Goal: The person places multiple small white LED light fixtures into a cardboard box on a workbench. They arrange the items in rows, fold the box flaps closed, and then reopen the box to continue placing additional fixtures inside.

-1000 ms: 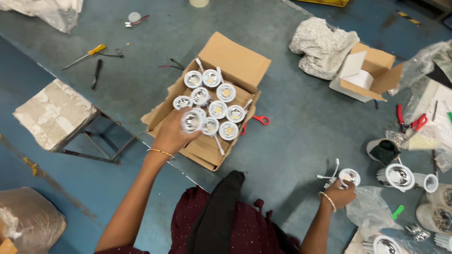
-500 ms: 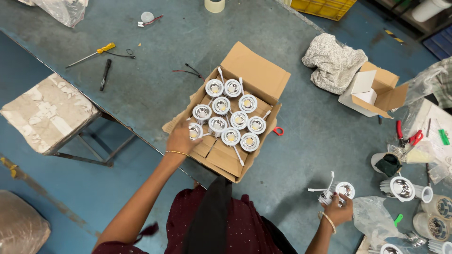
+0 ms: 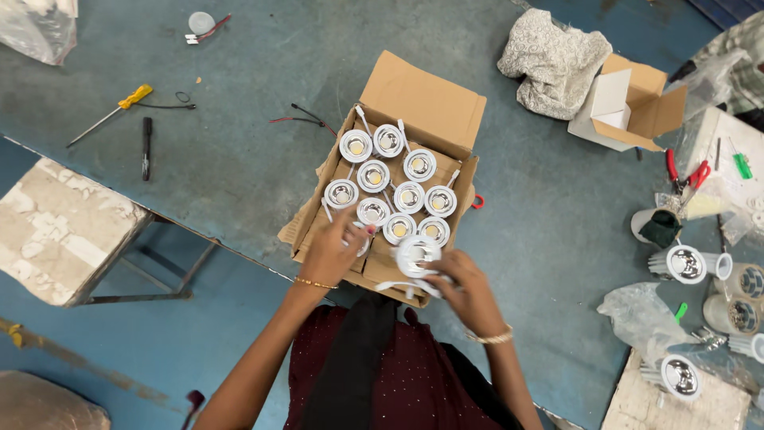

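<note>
An open cardboard box sits on the blue table, filled with several round white downlight fittings with shiny reflectors. My left hand rests on a fitting at the box's near left corner, fingers curled over it. My right hand holds another white downlight fitting over the box's near edge, its spring clips sticking out below.
A yellow-handled screwdriver and a black tool lie at far left. A smaller open carton, crumpled wrap, red pliers and more fittings crowd the right. A worn stool stands below the table edge.
My right hand has carried a fitting from the right side of the table over to the box's near edge. My left hand stayed at the box's near left corner.
</note>
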`<state>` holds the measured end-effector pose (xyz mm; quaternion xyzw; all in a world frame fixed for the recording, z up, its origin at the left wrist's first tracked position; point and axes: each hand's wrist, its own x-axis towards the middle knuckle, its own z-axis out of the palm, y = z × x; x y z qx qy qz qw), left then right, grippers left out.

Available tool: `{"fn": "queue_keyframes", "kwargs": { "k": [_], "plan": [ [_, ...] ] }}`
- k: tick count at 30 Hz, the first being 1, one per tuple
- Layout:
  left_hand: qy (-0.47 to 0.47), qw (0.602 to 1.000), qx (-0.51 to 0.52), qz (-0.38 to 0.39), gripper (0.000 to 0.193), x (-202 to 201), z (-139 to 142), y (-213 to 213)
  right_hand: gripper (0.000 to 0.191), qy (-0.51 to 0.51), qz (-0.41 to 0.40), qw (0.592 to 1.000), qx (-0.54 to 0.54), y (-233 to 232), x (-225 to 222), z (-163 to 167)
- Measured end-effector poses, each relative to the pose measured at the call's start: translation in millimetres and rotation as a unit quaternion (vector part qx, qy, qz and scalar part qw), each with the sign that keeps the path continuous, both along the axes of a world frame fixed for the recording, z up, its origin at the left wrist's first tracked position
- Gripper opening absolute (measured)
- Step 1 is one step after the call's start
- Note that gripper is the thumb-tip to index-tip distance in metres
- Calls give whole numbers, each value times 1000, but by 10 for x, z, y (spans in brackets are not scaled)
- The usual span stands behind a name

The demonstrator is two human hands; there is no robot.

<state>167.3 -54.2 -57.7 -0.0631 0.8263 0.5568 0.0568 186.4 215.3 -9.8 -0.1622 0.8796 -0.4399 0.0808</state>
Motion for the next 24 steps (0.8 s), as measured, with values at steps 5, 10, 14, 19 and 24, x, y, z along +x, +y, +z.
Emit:
{"fn": "queue_keyframes", "kwargs": {
  "k": [5,10,14,19,24],
  "plan": [
    [64,993,-52,-84,34,-88,-124,37,20,50,58,996,55,-409,-153,-145],
    [20,991,-84,-106,28,-167,-295,60,20,6,27,997,78,-385,-187,-288],
    [29,973,-198,-116,26,-194,-398,79,20,-19,5,996,83,-332,-191,-311],
    [69,973,-198,-99,35,-123,-519,-5,18,-35,46,993,102,-333,-271,-281],
    [73,978,-188,-56,39,-211,-602,-458,16,-6,194,976,97,-504,-375,-426]
  ]
}}
